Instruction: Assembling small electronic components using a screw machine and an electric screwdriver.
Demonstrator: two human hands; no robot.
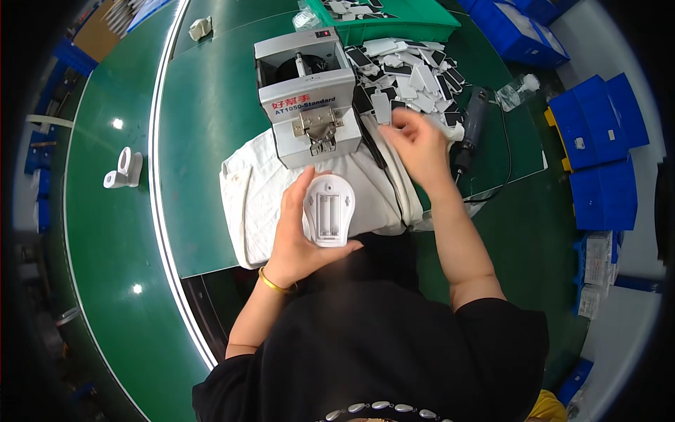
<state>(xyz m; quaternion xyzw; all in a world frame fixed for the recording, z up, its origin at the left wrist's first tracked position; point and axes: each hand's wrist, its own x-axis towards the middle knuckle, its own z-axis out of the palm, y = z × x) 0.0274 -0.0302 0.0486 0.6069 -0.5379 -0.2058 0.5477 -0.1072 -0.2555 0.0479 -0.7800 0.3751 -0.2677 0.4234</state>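
My left hand (pixel 292 235) holds a white plastic housing (pixel 348 211), rounded at the top, between its thumb and fingers. The housing's battery compartment (pixel 329 214) faces up, and no cover lies over it. Beside a pile of small flat white and black pieces (pixel 422 77), my right hand (pixel 420 148) has its fingers curled toward the thumb. Whatever those fingers may hold is too small to make out. A grey screw-feeding machine (pixel 313 137) stands just beyond the housing, on a folded white cloth (pixel 264 169).
A dark electric screwdriver (pixel 474 119) with a cord lies right of the pile. Behind the pile sits a green tray (pixel 404 32) of similar pieces. On the left green surface are white ring-shaped parts (pixel 126 169). Blue bins (pixel 598 119) line the right side.
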